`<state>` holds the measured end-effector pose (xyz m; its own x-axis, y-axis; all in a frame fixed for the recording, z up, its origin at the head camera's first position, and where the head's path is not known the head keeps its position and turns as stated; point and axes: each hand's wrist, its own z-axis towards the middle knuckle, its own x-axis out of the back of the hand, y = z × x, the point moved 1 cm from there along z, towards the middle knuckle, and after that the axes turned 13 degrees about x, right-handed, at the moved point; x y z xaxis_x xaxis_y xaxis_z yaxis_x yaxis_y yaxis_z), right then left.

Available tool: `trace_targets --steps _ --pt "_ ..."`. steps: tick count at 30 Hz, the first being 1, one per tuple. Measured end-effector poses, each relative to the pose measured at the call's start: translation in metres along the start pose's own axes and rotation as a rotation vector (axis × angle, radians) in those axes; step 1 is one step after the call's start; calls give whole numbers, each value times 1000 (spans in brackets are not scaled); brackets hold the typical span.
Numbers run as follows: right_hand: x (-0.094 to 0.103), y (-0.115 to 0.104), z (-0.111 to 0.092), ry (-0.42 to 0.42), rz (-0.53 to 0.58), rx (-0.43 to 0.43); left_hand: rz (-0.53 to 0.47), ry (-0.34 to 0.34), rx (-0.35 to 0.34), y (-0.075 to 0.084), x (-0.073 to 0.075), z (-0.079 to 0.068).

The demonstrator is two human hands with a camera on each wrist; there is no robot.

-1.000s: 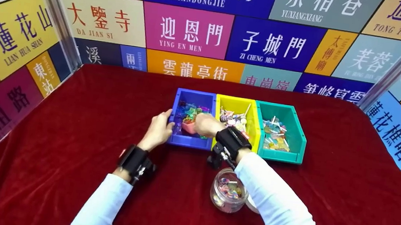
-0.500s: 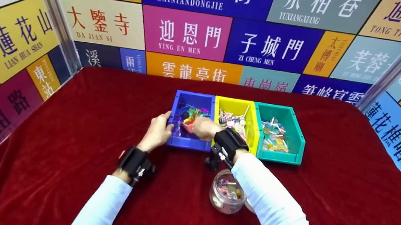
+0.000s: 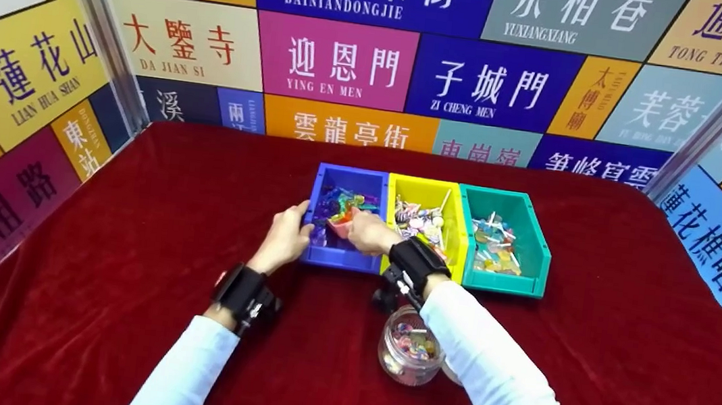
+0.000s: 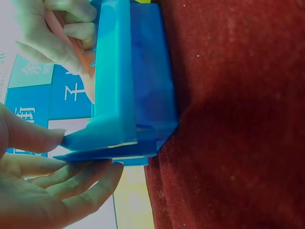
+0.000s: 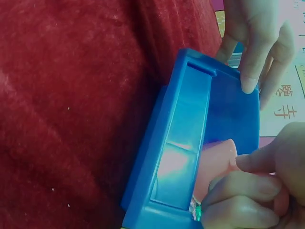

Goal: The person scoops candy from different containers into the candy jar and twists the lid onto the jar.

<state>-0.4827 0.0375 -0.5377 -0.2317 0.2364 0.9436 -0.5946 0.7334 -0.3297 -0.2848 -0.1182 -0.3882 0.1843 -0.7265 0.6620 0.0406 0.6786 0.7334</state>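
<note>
My left hand (image 3: 282,238) pinches the left side wall of the blue bin (image 3: 342,259), thumb on the inside and fingers outside, as the left wrist view shows. With curled fingers, my right hand (image 3: 371,232) grips a small pink scoop (image 5: 217,162) down inside that bin. Colourful translucent pieces (image 3: 361,200) lie in the bin around and on the scoop. My right hand hides part of the contents and most of the scoop's handle.
Against the blue bin stand a yellow bin (image 3: 420,185) of wrapped candies and lollipops and a green bin (image 3: 537,253) of lollipops. A clear jar (image 3: 406,371) partly filled with candy stands nearer, a pale lid (image 3: 452,370) beside it under my right sleeve. Red cloth (image 3: 215,165) covers the table.
My right hand and the scoop have shifted slightly within the blue bin. My left hand keeps its hold on the side wall. The bins and jar stay in place.
</note>
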Motion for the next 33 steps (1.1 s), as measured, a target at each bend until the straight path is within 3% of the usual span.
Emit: trace_targets --steps 2,6,9,11,13,14,15,18,20,21,22,26,29,32,33 --pt "7 -6 -6 13 -19 47 3 0 -1 0 0 0" --pt "61 -70 -57 -15 70 48 2 -1 -5 1 -1 0" --pt "78 -87 -75 -17 115 80 -2 -2 -9 1 -1 0" --pt "65 -72 -62 -19 81 102 -9 -3 -5 1 -1 0" --pt "44 -43 -42 48 43 258 -14 -3 -3 1 0 0" --pt "37 -34 -36 51 40 265 -18 -5 0 1 0 0" --pt "33 -29 -28 7 38 206 -21 -5 1 1 0 0" --pt "28 -19 -27 98 1 309 -22 -5 0 0 1 -1" --pt "51 -48 -50 50 27 197 -20 -4 0 0 1 -1" --pt "62 -61 -61 26 53 173 -19 -4 0 0 1 -1" --pt "69 -68 -71 70 62 223 -16 -3 0 0 1 -1" --pt "123 -137 -122 -3 223 79 -7 0 -6 -1 0 0" --pt "136 -154 -135 8 256 44 -1 2 -12 -2 -1 0" --pt "109 -111 -109 91 171 222 1 -1 -8 -2 0 1" --pt "105 -102 -103 81 115 241 1 -2 -6 -2 0 1"
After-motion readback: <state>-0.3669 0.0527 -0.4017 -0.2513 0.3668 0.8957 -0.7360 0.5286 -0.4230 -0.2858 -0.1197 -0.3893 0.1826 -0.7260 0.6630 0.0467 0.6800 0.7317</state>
